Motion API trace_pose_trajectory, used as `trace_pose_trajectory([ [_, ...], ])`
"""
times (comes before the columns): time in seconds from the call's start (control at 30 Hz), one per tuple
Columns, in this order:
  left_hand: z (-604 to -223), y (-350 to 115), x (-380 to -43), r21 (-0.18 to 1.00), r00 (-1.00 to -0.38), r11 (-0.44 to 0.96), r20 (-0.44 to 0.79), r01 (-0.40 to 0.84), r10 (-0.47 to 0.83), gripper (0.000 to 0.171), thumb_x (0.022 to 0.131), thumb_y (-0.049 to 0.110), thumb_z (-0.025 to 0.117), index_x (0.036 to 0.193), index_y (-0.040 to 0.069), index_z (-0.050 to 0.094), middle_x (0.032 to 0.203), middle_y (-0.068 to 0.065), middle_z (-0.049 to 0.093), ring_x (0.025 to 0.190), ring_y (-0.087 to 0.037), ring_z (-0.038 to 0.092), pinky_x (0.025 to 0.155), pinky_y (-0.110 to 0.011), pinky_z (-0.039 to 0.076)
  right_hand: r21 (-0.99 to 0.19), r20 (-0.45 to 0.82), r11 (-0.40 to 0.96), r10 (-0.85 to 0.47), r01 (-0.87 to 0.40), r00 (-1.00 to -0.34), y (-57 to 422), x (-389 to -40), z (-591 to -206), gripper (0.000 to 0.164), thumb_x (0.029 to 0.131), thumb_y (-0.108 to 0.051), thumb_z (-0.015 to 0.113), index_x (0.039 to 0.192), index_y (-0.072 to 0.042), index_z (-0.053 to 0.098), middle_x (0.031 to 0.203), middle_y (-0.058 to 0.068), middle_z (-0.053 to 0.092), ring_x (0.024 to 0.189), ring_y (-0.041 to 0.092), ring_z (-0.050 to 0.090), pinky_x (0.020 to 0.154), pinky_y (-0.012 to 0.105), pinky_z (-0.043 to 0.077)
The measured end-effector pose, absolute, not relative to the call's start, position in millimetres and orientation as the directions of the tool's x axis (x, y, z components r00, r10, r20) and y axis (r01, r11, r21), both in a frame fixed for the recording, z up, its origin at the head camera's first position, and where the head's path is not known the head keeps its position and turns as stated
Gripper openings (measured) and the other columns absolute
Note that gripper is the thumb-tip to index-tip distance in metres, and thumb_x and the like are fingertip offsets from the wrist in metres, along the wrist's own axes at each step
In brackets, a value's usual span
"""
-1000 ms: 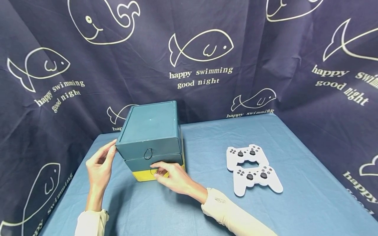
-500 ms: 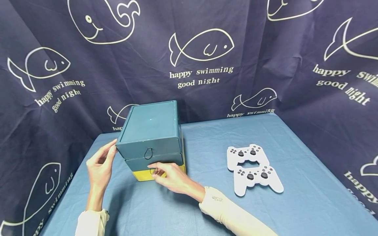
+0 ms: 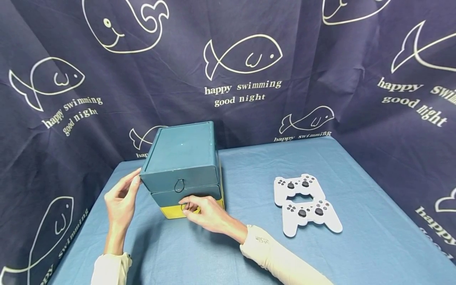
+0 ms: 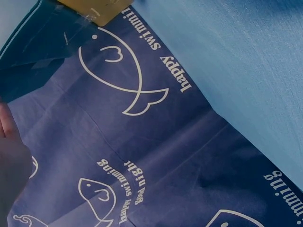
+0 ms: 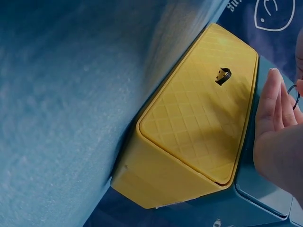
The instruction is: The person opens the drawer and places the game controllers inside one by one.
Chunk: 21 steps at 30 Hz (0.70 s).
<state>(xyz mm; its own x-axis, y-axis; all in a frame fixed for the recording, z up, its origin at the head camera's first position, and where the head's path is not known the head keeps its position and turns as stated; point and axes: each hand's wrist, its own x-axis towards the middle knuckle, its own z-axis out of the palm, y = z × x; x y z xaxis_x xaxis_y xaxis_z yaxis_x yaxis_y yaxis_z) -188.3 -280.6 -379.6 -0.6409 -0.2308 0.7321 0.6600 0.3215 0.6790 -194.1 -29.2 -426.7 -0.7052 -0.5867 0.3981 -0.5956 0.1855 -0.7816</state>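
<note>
A drawer stack [image 3: 183, 148] stands left of centre, with teal upper tiers and a yellow bottom tier [image 3: 174, 212]. Each front carries a black loop pull; the top one [image 3: 179, 185] hangs free. My right hand [image 3: 210, 215] pinches the middle tier's loop [image 5: 293, 97] between thumb and fingers, its other fingers lying close along the teal front in the right wrist view. The yellow drawer front [image 5: 201, 113], with a quilted pattern, is shut below it. My left hand [image 3: 120, 202] touches the stack's front left corner with fairly straight fingertips; only part of it shows in the left wrist view.
Two white game controllers [image 3: 311, 219] lie overlapping on the blue tablecloth [image 3: 249, 174] to the right. A dark blue curtain [image 3: 242, 118] with fish drawings hangs close behind the stack and along both sides of the table.
My right hand and sleeve have shifted slightly left over the last second, still at the loop. My left hand, the drawer stack and the controllers have stayed in place.
</note>
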Motion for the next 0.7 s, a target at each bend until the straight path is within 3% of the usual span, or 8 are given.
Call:
trace_pose_trajectory([
  [0.7, -381.1, -281.4, -189.3, 0.684, -0.644, 0.287, 0.729, 0.671, -0.231, 0.024, 0.097, -0.008, 0.065, 0.12, -0.014, 0.07, 0.111, -0.005, 0.076, 0.091, -0.008, 0.074, 0.085, -0.019, 0.054, -0.82, 0.398, 0.128, -0.572, -0.557, -0.717, -31.3, -190.9, -427.3, 0.022, 0.1, -0.013, 0.068, 0.119, -0.007, 0.076, 0.102, -0.004, 0.076, 0.093, -0.003, 0.065, 0.072, 0.018, 0.054],
])
